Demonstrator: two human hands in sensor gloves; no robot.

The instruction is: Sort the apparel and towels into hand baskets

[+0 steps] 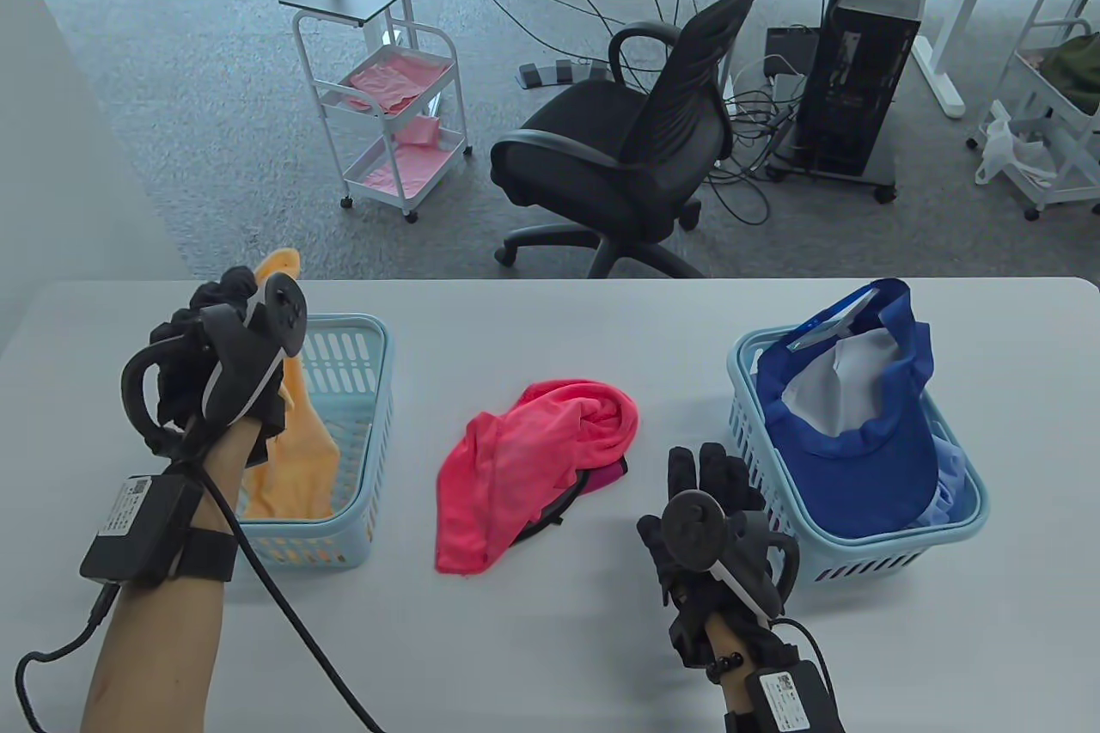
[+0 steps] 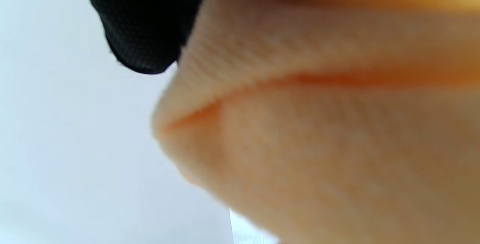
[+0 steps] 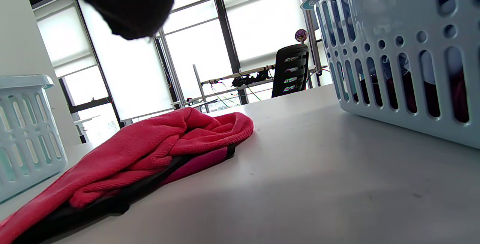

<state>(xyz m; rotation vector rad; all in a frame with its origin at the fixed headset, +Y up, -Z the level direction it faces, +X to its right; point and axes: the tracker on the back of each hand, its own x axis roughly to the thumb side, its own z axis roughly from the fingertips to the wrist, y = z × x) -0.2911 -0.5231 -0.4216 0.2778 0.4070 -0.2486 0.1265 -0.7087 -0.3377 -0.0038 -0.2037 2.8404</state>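
Observation:
My left hand (image 1: 225, 312) grips an orange towel (image 1: 296, 449) and holds it up over the left light-blue basket (image 1: 365, 458); the towel's lower part hangs inside the basket. The towel (image 2: 322, 131) fills the left wrist view, blurred, beside a gloved fingertip (image 2: 142, 23). A pink-red towel (image 1: 524, 458) lies crumpled mid-table on a darker magenta and black garment (image 1: 601, 477). My right hand (image 1: 713, 484) rests open on the table between that pile and the right basket (image 1: 868, 548), which holds a blue visor cap (image 1: 868, 432). The right wrist view shows the red towel (image 3: 150, 150) and basket wall (image 3: 405, 60).
The table's far edge (image 1: 550, 279) faces an office chair (image 1: 636, 149). A white trolley (image 1: 391, 123) with pink cloths and a computer tower (image 1: 859, 88) stand on the carpet beyond. A black cable (image 1: 292, 630) runs from my left wrist across the table's near part.

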